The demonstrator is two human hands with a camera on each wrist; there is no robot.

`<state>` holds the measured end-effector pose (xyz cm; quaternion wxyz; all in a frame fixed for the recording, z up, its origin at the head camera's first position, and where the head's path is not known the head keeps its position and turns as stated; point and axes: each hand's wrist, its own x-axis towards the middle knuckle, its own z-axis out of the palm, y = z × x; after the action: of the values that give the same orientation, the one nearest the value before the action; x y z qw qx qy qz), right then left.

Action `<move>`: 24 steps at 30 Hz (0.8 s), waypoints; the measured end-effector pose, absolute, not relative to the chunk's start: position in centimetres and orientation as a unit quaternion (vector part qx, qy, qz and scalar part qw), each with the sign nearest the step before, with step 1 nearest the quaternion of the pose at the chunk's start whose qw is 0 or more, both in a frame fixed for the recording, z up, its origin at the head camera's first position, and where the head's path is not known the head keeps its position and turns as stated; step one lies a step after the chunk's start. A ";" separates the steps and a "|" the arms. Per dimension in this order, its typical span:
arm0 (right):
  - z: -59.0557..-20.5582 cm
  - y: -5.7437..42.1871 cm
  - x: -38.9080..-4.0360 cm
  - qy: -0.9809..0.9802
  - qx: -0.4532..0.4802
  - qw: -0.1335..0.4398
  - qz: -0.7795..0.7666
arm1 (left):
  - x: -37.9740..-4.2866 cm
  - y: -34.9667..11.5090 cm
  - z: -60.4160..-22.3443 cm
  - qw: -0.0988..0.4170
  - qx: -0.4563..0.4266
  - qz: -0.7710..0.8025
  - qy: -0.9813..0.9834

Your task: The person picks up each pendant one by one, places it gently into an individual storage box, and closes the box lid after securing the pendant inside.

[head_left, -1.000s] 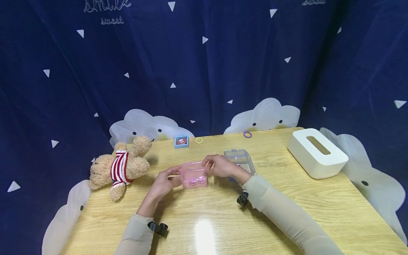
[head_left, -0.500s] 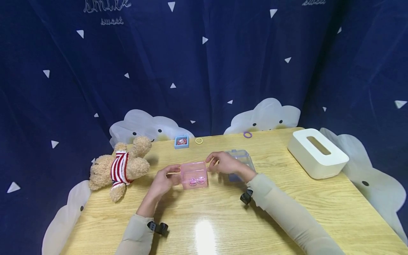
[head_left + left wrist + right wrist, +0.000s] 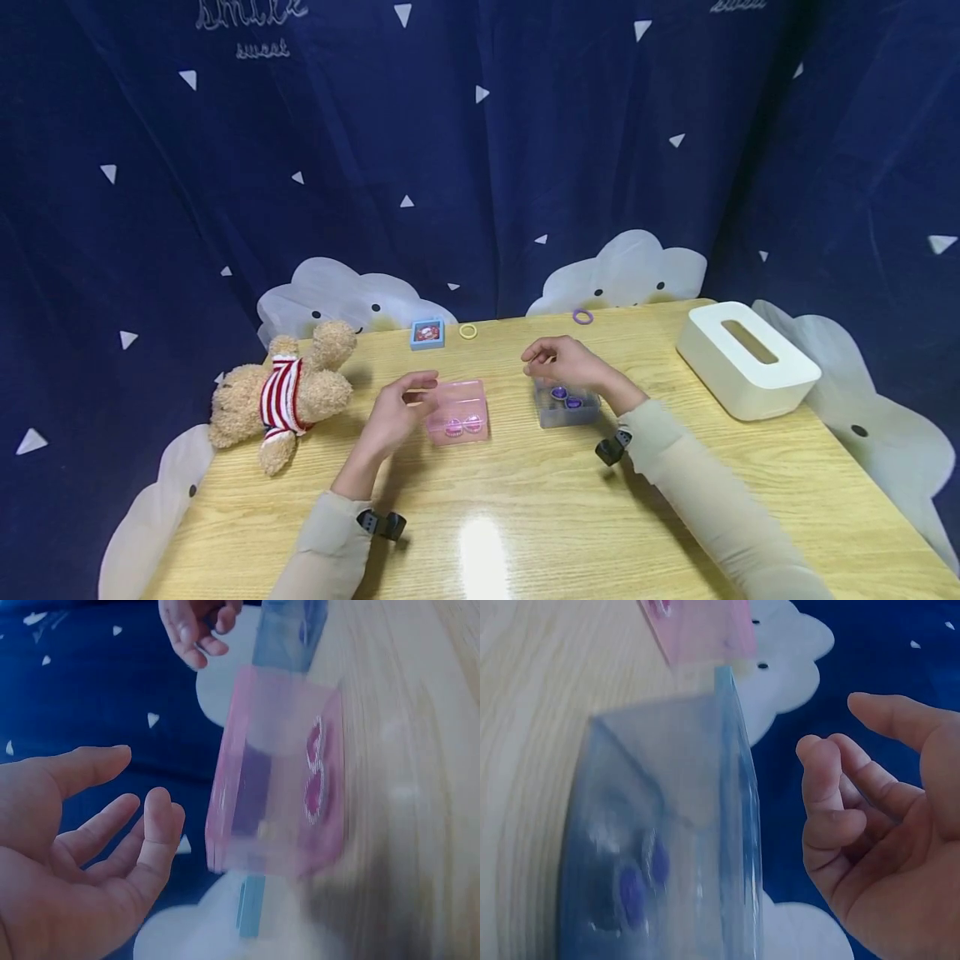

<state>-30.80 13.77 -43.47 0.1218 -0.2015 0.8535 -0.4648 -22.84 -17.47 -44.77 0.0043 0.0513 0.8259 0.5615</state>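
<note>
A see-through pink plastic box [image 3: 450,393] stands on the table, with two pink pieces with pale beaded edges [image 3: 472,424] showing in it. My left hand [image 3: 401,412] is raised at its left side, fingers loosely bent, and the left wrist view shows a gap between hand and box. To the right is a see-through bluish box [image 3: 567,419] with two purple oval pieces [image 3: 573,403]. Over its back part hovers my right hand [image 3: 566,364], thumb apart from the half-bent fingers and nothing between them. The hand and forearm hide part of the bluish box.
A teddy bear [image 3: 281,404] in a striped shirt lies at the left. Along the back edge are a small light-blue box [image 3: 427,333], a yellow ring [image 3: 468,331] and a purple ring [image 3: 582,317]. A white tissue box [image 3: 723,379] stands at the right.
My right hand has left the pink box's right edge and moved right, over the bluish box. My left hand has lifted off the pink box's left side. The pink box stays in place.
</note>
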 end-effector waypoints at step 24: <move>-45.2 21.4 -33.0 0.869 -0.113 0.098 -0.472 | -23.1 -7.1 -45.1 0.010 0.105 0.552 0.827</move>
<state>-33.03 21.45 -45.15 0.0982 -0.1127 0.8686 -0.4724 -23.07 -7.13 -45.13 0.0101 0.1047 0.8273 0.5518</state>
